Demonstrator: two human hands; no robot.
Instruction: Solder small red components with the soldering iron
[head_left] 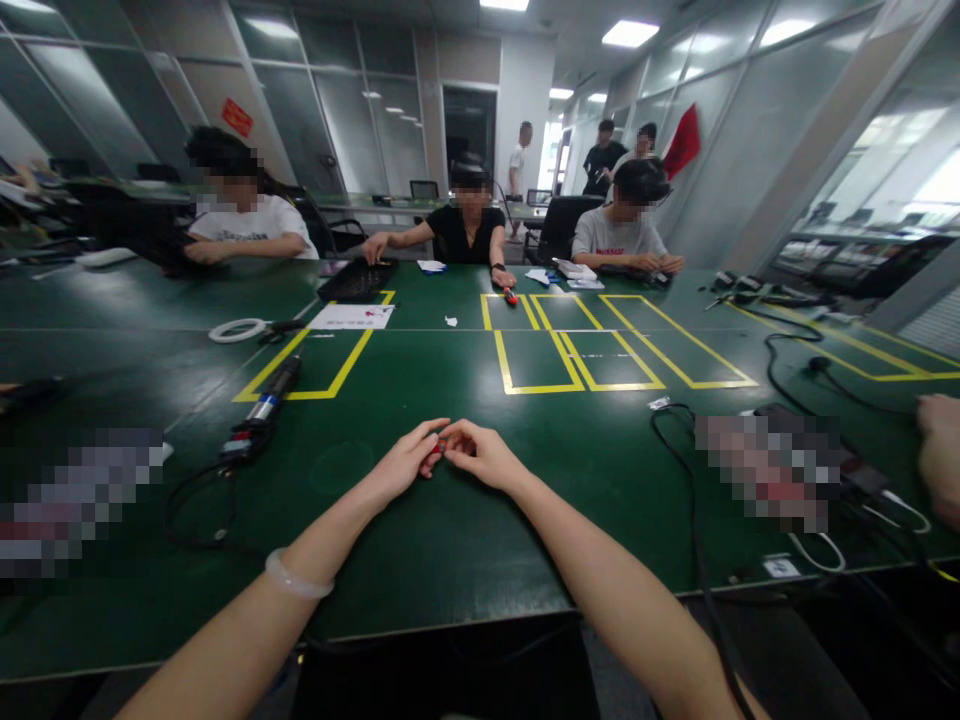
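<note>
My left hand (411, 462) and my right hand (481, 456) meet over the near middle of the green table (465, 560). Their fingertips are closed around a small red object (437, 448) with a dark part, held between the two hands. Most of it is covered by the fingers, so its kind does not show. A pale bracelet (298, 578) circles my left wrist. Left of my hands lies an electric screwdriver (262, 408) with a black cable.
Yellow tape outlines (544, 388) mark the table. Beyond them are a white sheet (352, 316), a black tray (358, 280) and a red tool (511, 297) near a co-worker's hand (502, 279). Cables (694, 500) and a power adapter (862, 465) lie at right; another person's hand (939, 455) shows there.
</note>
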